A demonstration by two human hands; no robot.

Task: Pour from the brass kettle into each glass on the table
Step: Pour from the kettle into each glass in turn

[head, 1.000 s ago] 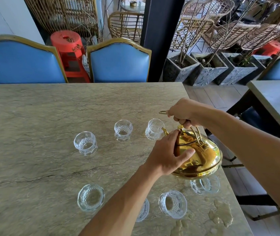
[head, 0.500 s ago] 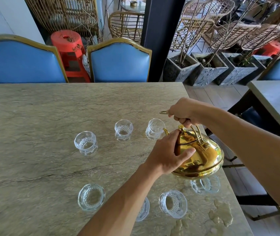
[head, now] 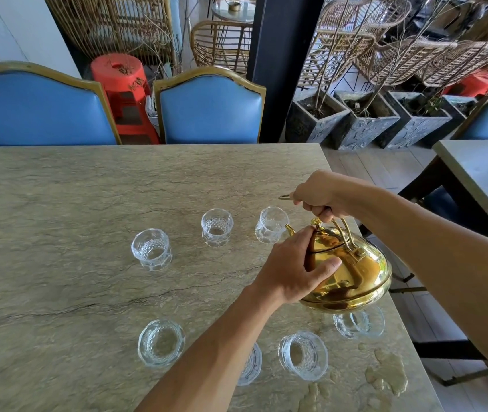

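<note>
I hold the round, polished brass kettle (head: 352,272) tilted above the grey-green stone counter (head: 58,218), and both hands are on it. My right hand (head: 320,194) is curled into a fist around the kettle's arched wire handle (head: 344,230), with one end of the handle sticking out past the knuckles. My left hand (head: 293,269) lies over the kettle's near side, fingers (head: 324,267) spread and pressed on the brass just below the lid knob (head: 316,222). The thin curved spout (head: 289,228) pokes out beyond my left hand and touches or nearly touches the rim of the closest cut-pattern clear glass (head: 270,226); I cannot tell whether any liquid is running.

Further out from my left hand stand two more patterned glasses, one (head: 217,226) next to the first and another (head: 151,248) well off to the left. Nearer to me, a wide patterned glass (head: 161,342) sits left of my left forearm, one (head: 250,364) is half hidden under that forearm, another (head: 302,354) stands just right of it, and one more (head: 360,322) sits partly beneath the kettle's base. A wet patch (head: 385,374) spreads on the counter below my right forearm, close to the edge. Two blue padded chairs with gold frames (head: 210,110) stand at the counter's far side.
</note>
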